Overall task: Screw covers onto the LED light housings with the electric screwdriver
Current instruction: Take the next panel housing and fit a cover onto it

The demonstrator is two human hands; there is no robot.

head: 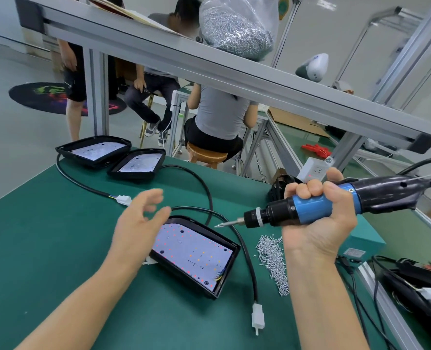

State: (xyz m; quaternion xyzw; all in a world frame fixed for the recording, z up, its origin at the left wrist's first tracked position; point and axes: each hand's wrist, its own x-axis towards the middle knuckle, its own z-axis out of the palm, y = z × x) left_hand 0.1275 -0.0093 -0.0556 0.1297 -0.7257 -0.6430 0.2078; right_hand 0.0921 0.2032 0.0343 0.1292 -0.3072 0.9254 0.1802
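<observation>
A black LED housing (196, 253) with a white LED board lies on the green mat in front of me, its black cable ending in a white plug (258, 318). My left hand (138, 223) hovers just left of the housing, fingers spread and blurred, holding nothing. My right hand (318, 218) grips the blue-and-black electric screwdriver (310, 207), held sideways with its bit pointing left above the housing's far right corner. A pile of small silver screws (272, 261) lies on the mat right of the housing.
Two more open housings (95, 150) (137, 164) sit at the far left of the mat. A bag of screws (237, 29) rests on the overhead aluminium rail (209, 72). A teal box (366, 241) and cables lie at right. People sit and stand beyond the bench.
</observation>
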